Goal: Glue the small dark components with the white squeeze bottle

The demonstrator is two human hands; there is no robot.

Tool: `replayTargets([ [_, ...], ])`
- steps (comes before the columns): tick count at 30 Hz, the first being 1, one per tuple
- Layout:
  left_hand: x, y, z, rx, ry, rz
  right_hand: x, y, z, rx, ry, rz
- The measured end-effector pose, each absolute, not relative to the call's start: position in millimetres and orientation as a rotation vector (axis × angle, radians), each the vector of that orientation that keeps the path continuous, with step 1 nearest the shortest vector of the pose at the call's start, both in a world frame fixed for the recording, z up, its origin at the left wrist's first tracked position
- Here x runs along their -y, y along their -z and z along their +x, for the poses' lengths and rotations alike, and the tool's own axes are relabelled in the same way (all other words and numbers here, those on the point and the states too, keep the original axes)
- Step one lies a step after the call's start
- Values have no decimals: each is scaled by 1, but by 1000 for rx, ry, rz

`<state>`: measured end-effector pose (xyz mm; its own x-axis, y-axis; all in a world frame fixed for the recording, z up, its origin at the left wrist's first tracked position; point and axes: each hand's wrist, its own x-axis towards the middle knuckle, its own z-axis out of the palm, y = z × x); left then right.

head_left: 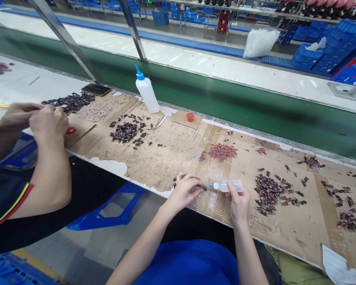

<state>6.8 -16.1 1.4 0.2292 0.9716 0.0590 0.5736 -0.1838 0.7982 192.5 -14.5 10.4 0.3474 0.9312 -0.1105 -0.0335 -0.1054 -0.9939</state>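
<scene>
My right hand [238,200] is closed around a small clear squeeze bottle [230,185] lying sideways, its blue nozzle pointing left. The nozzle tip meets a tiny dark part [203,188] pinched in the fingers of my left hand [186,190]. Both hands hover over the near edge of the cardboard-covered bench [172,156]. A pile of small dark and red parts [268,192] lies just right of the bottle. Another pile of red parts [222,151] lies beyond my hands.
A co-worker's hands [37,118] work at the left, beside dark part piles [126,132]. A tall white bottle with a blue tip [146,92] stands at the bench's far edge. A red cap [190,116], a phone [96,90] and a green conveyor [255,107] lie beyond.
</scene>
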Motion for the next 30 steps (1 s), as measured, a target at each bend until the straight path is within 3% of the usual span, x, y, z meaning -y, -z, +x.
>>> replayTargets([
  [6, 18, 3, 9, -1481, -820, 1770, 22, -10, 192, 1002, -841, -1479],
  [30, 9, -10, 14, -1567, -753, 1548, 21, -9, 190, 1044, -929, -1503],
])
